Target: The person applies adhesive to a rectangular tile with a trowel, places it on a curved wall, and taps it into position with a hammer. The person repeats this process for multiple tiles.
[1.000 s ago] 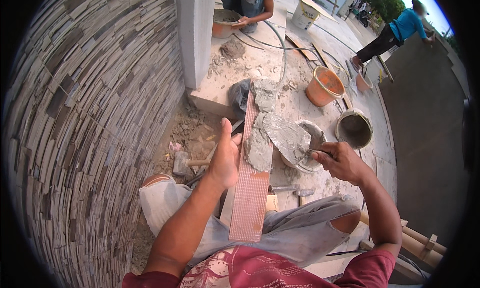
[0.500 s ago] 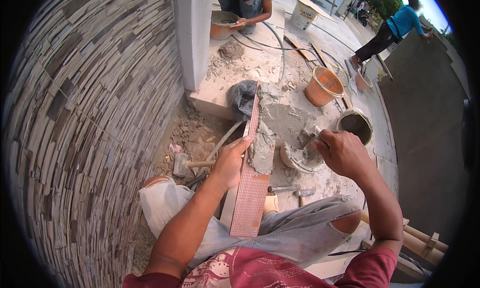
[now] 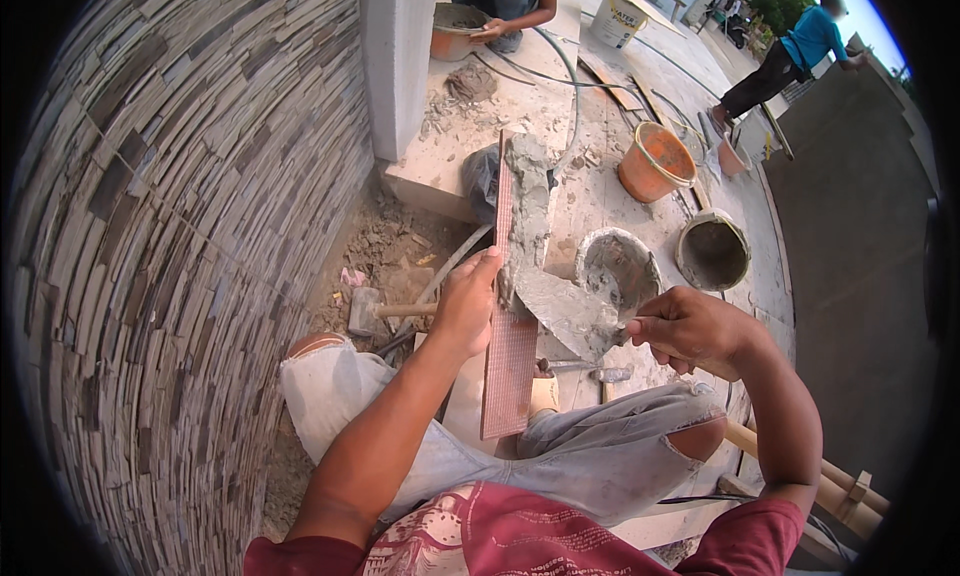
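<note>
My left hand point(image 3: 468, 304) grips the left edge of a long, narrow reddish tile point(image 3: 511, 381), held lengthwise above my lap. Its upward face has a fine grid, and the near part is bare. Wet grey mortar point(image 3: 527, 191) lies in a thick, uneven strip over the far part. In my right hand point(image 3: 695, 331), closed round a mostly hidden handle, is a trowel point(image 3: 568, 311) coated in mortar. The blade's left edge touches the tile near the strip's lower end. Just beyond the trowel stands a mortar-caked bucket point(image 3: 648, 251) with mortar inside.
A hammer point(image 3: 364, 312) lies on rubble at the left, beside a stone-clad wall point(image 3: 190, 246). An orange bucket point(image 3: 640, 176) and a grey-lined bucket point(image 3: 735, 266) stand right. Ahead, another person's hand point(image 3: 491, 30) touches a bucket point(image 3: 450, 46). A person in blue point(image 3: 812, 38) stands far right.
The trowel has come down along the tile toward me, and its blade has turned. The mortar bucket behind it shows more. The tile has shifted slightly away from me and stands straighter.
</note>
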Tool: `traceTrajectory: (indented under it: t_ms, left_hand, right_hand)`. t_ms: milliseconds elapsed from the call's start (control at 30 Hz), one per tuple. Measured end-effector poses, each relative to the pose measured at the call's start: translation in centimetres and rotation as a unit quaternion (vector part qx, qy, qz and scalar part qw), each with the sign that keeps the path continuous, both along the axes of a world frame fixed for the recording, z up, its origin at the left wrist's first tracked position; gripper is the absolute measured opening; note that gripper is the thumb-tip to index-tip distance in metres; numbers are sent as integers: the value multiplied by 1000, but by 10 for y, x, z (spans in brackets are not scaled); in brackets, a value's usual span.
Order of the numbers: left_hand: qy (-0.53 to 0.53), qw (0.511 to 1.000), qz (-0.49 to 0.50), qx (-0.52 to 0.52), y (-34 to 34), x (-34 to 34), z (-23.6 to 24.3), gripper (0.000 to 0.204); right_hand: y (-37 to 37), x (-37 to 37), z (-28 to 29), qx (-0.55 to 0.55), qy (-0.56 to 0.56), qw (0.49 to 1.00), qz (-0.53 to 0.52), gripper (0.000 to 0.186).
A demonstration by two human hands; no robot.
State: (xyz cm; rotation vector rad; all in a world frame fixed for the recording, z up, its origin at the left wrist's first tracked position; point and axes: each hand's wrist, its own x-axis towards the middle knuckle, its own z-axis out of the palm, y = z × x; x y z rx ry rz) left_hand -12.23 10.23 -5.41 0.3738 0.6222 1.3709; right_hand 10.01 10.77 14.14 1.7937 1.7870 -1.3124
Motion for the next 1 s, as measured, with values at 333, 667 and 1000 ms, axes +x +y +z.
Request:
traceTrajectory:
  t_ms: [333, 667, 1000]
  left_hand:
    - [80, 995, 51, -6, 10, -5, -20, 33]
    - [23, 994, 100, -24, 8, -13, -1, 35]
    - [-111, 991, 52, -44, 17, -24, -12, 33]
  right_hand:
    - [-1, -20, 13, 57, -31, 997, 49, 44]
    - [-3, -17, -1, 11, -53, 990, 130, 42]
    - [29, 49, -24, 94, -23, 971, 217, 35]
